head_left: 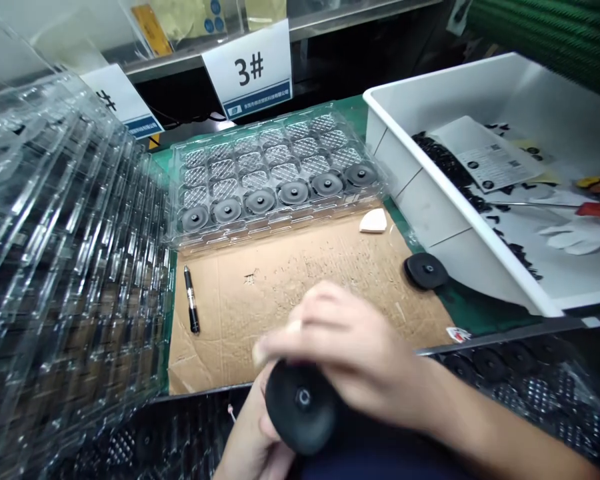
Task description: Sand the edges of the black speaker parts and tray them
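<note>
A black rubber-faced disc is clamped between the left hand and right hand, held together at the near edge of a cardboard sheet. A white card printed "3#" is placed behind a clear blister tray; its small footer print cannot be read.

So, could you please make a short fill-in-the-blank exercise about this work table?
The right hand and left hand together hold one black ____. The clear plastic tray holds ____ black discs in its front row. The sign behind it reads ____. The pen lies on the ____.

Missing words: disc; six; 3#; cardboard.
</note>
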`<state>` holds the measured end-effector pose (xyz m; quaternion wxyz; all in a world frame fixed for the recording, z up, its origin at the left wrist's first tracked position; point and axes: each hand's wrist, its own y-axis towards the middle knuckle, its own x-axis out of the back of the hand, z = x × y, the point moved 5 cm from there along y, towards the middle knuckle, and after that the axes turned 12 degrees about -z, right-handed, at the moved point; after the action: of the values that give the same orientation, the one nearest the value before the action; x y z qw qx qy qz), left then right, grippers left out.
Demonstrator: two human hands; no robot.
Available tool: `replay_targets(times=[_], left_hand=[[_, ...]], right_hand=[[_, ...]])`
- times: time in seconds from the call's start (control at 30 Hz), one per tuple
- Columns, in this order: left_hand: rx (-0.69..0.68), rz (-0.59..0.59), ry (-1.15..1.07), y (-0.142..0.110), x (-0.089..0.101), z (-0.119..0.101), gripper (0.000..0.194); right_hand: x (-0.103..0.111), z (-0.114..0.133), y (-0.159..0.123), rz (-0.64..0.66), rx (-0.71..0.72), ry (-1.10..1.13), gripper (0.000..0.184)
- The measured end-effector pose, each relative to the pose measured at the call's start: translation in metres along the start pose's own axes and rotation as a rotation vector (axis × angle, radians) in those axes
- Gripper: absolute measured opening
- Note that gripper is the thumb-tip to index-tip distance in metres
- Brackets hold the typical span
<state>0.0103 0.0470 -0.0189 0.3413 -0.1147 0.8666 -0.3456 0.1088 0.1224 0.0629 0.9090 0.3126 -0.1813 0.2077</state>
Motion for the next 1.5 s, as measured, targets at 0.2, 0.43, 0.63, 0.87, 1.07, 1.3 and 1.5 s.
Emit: replay_targets(times=[0.2,0.43,0.63,0.87,1.07,1.3,1.5], left_hand=[[0.107,0.080,-0.248,0.000,0.009,-0.006,0.045],[0.068,0.055,-0.309,0.010,0.027,-0.009,0.050],[0.068,0.056,-0.336,0.013,0.027,-0.009,0.045],[-0.012,-0.107,-0.261,0.010,0.028,-0.007,0.048],[-0.062,-0.160,-0.208,0.013,0.030,-0.001,0.050],[-0.063,-0.092,-0.207,0.003,0.015,-0.011,0.051],[-0.061,0.009,-0.237,0.003,0.011,-0.012,0.054]], right_hand=[[-0.030,-0.080,-0.045,0.046,-0.544,-0.024,0.039],[-0.064,-0.093,-0.098,0.103,-0.639,-0.236,0.032],[-0.055,-0.095,-0.089,0.049,-0.622,-0.318,0.033],[-0.027,-0.017,-0.015,-0.170,-0.287,-0.095,0.023],[-0.043,0.014,-0.004,0.116,-0.231,-0.019,0.022],[-0.024,0.019,-0.011,0.001,-0.100,0.019,0.023],[-0.004,0.009,-0.023,-0.016,-0.242,-0.199,0.023]])
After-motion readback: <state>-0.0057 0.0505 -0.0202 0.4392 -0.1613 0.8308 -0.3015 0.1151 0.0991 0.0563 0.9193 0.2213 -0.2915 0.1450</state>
